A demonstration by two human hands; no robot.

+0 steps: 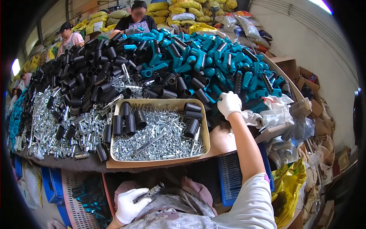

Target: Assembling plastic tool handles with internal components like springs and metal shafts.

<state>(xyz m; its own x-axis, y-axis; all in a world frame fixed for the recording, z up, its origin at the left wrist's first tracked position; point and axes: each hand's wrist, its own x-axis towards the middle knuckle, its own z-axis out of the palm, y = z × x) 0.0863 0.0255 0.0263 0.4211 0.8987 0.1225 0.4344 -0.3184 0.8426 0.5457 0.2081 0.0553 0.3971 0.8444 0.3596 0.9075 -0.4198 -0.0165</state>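
Observation:
My left hand (131, 204), in a white glove, is low over my lap. Its fingers are closed round a slim metal rod part (154, 190), dark and silvery with a ring-like end; its exact kind does not show. My right hand (229, 104), also gloved, reaches to the near edge of a heap of teal plastic handles (238, 59). Its fingers are curled together there, and whatever lies in them is hidden. Left of it, a cream tray (160, 159) holds small silvery metal pieces, black cylindrical sleeves (130, 123) and springs (158, 107).
Black sleeves (78, 84) and metal pins (51, 126) are heaped on the table's left. White gloves (276, 110) lie right of my right hand. A blue basket (228, 183) and a pink crate (78, 202) stand below the table edge. A co-worker (137, 21) sits across the heap.

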